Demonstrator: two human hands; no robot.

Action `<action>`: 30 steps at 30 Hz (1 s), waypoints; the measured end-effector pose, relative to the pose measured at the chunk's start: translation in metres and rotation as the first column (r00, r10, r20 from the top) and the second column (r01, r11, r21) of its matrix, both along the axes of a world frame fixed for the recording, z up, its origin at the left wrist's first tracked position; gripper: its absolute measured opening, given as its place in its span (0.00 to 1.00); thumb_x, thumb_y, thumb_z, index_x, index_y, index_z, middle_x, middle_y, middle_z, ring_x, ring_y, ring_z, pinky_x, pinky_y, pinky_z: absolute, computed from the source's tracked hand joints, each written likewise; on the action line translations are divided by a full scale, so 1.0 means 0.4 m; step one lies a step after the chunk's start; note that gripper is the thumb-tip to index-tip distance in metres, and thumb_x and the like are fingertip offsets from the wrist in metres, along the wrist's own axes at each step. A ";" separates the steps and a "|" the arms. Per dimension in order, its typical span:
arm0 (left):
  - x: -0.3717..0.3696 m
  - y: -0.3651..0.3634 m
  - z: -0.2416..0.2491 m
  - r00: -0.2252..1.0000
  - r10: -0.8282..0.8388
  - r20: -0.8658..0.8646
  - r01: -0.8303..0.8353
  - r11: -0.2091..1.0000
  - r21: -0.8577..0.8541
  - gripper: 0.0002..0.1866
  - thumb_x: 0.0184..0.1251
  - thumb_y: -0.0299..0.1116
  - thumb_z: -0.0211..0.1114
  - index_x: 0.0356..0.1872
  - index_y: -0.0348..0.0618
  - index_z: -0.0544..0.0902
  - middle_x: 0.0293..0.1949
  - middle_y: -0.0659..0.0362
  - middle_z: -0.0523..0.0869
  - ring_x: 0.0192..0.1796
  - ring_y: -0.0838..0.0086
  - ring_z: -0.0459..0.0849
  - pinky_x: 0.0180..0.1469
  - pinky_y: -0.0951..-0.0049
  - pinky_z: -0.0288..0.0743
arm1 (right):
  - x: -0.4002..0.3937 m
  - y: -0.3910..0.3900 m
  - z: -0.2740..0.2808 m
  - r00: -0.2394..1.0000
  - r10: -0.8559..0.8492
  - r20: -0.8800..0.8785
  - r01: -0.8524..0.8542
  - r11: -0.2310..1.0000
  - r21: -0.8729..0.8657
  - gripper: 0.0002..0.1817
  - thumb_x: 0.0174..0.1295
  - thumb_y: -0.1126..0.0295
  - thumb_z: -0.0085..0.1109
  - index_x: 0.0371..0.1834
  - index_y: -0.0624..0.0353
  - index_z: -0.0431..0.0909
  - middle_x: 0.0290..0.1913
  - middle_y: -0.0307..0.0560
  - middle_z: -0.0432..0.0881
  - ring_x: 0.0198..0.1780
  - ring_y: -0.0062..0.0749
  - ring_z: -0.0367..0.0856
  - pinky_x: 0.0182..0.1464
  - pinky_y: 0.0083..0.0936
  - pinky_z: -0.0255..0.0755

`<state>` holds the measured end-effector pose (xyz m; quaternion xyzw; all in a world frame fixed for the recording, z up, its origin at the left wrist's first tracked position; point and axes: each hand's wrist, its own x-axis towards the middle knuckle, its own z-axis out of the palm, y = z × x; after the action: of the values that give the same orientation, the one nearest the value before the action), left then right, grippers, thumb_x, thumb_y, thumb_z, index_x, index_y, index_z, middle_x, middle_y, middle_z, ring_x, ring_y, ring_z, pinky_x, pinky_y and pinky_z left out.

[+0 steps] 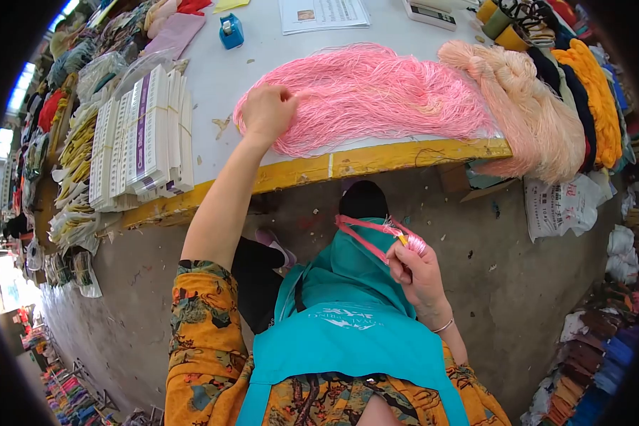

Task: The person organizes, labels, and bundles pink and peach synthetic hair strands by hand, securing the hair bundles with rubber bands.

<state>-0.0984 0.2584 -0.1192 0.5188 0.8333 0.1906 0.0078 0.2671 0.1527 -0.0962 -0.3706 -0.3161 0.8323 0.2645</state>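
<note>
A long bundle of pink thread (362,96) lies spread along the table's front edge. My left hand (268,112) rests at the bundle's left end, fingers curled and pressed into the strands. Over my lap, in front of the teal apron (348,337), my right hand (415,268) is closed around a small pink thread winding (416,245) with a yellow piece beside it. A loop of darker pink thread (362,240) stretches from the right hand over my knee.
Stacked white cards (145,131) stand at the table's left. A blue tape dispenser (231,31) and printed papers (324,14) lie farther back. Peach thread (532,106) and orange thread (595,103) hang over the right edge. The table's yellow edge (376,157) runs above my knees.
</note>
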 end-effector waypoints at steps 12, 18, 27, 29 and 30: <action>0.036 0.242 0.363 0.755 -0.515 0.407 0.232 0.789 0.569 0.12 0.66 0.33 0.60 0.39 0.32 0.84 0.30 0.56 0.86 0.32 0.72 0.84 0.35 0.71 0.78 | 0.037 -0.021 -0.018 1.000 0.008 0.013 -0.008 1.000 -0.025 0.11 0.70 0.68 0.57 0.33 0.62 0.83 0.20 0.30 0.71 0.19 0.09 0.58 0.20 0.12 0.47; 0.105 0.203 0.540 0.927 -0.342 0.155 0.357 0.930 -0.088 0.24 0.55 0.40 0.70 0.52 0.38 0.86 0.34 0.55 0.90 0.29 0.74 0.86 0.33 0.75 0.81 | 0.095 -0.040 -0.032 0.997 -0.077 -0.008 0.077 0.997 -0.017 0.10 0.70 0.69 0.55 0.33 0.63 0.81 0.20 0.34 0.72 0.16 0.10 0.58 0.18 0.12 0.48; 0.085 0.175 0.324 0.585 -0.119 0.802 0.232 0.972 -0.024 0.08 0.67 0.37 0.66 0.43 0.49 0.88 0.34 0.67 0.88 0.33 0.85 0.80 0.39 0.77 0.75 | 0.061 0.030 -0.015 0.890 -0.248 -0.382 0.163 0.957 -0.240 0.08 0.70 0.69 0.54 0.47 0.61 0.75 0.18 0.29 0.61 0.16 0.13 0.54 0.17 0.14 0.48; 0.119 0.138 0.298 0.500 -0.080 0.862 0.195 0.981 -0.022 0.10 0.71 0.35 0.63 0.47 0.44 0.86 0.42 0.63 0.91 0.35 0.85 0.83 0.41 0.78 0.78 | 0.007 0.106 -0.011 0.849 -0.145 -0.508 0.081 0.986 -0.146 0.11 0.70 0.70 0.54 0.51 0.62 0.73 0.18 0.29 0.58 0.16 0.13 0.53 0.17 0.14 0.49; 0.127 0.120 0.288 0.467 -0.072 0.881 0.200 0.980 -0.026 0.10 0.71 0.35 0.63 0.47 0.44 0.86 0.41 0.63 0.91 0.35 0.85 0.83 0.41 0.79 0.78 | -0.036 0.139 0.011 0.861 -0.129 -0.492 0.108 0.992 -0.070 0.13 0.70 0.71 0.54 0.54 0.62 0.73 0.18 0.29 0.59 0.16 0.13 0.53 0.18 0.14 0.49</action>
<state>-0.0478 0.3065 -0.0040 0.4117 0.6784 0.3747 0.4794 0.2526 0.2085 -0.0918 -0.1689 -0.1975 0.8877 0.3799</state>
